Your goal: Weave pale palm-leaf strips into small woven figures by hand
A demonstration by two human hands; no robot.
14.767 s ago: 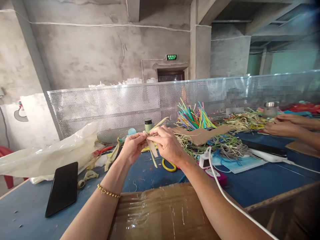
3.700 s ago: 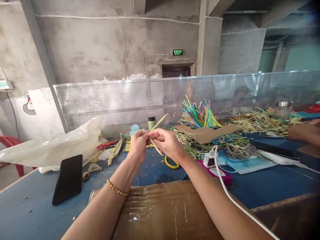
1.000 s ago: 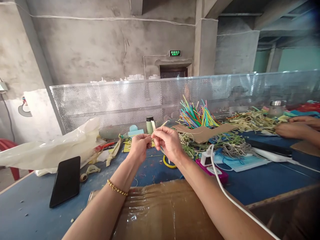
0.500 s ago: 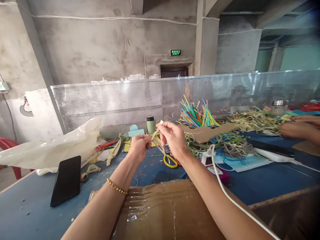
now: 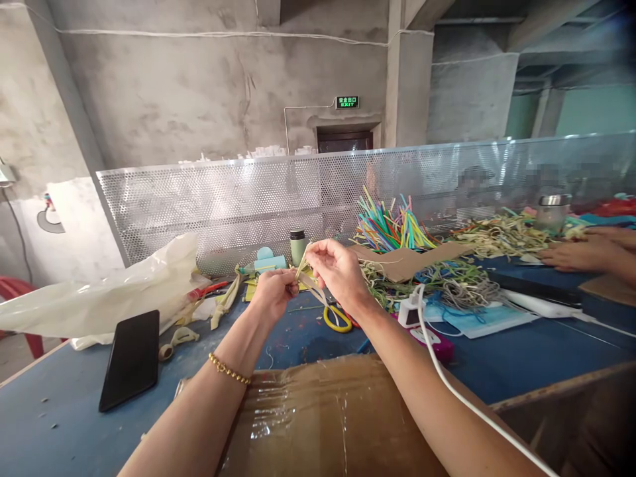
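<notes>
Right now, the left hand (image 5: 273,290) pinches the low end of a thin, pale yellow strip (image 5: 302,262) in its fingers. The right hand (image 5: 338,270) holds the top end, its fingers squeezed close together. The strip is up in the air over the blue, flat tabletop (image 5: 293,341). Scissors with yellow handles (image 5: 338,322) lie below the right hand. A round, green bottle with a black lid (image 5: 297,249) stands behind the hands, and brown, shiny cardboard (image 5: 322,417) sits between the arms.
</notes>
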